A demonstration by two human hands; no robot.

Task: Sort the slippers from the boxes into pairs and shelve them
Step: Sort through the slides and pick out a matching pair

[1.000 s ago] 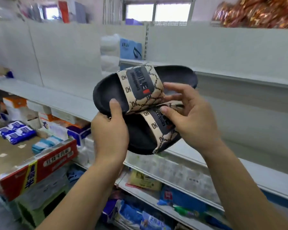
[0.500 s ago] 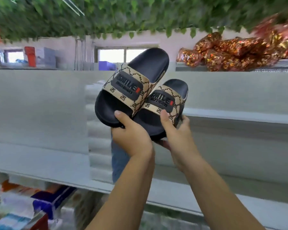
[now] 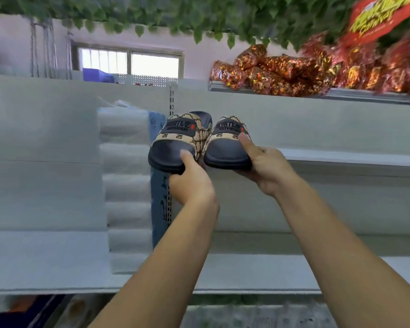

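The left hand (image 3: pixel 192 183) grips the heel of one slipper (image 3: pixel 175 143), thumb on the insole and fingers curled beneath. The right hand (image 3: pixel 268 171) grips the second slipper (image 3: pixel 225 150) the same way, its thumb reaching the patterned strap. The two slippers sit side by side, nearly touching, toes pointing away, raised at the left end of a white shelf (image 3: pixel 341 158). Whether they rest on it is unclear. Foil packs (image 3: pixel 282 69) fill the shelf above.

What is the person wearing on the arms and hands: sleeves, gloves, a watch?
Nothing shows. The left arm and right arm are bare to the frame's edge, no sleeves. The left hand and right hand have no gloves; no watch or band at either wrist.
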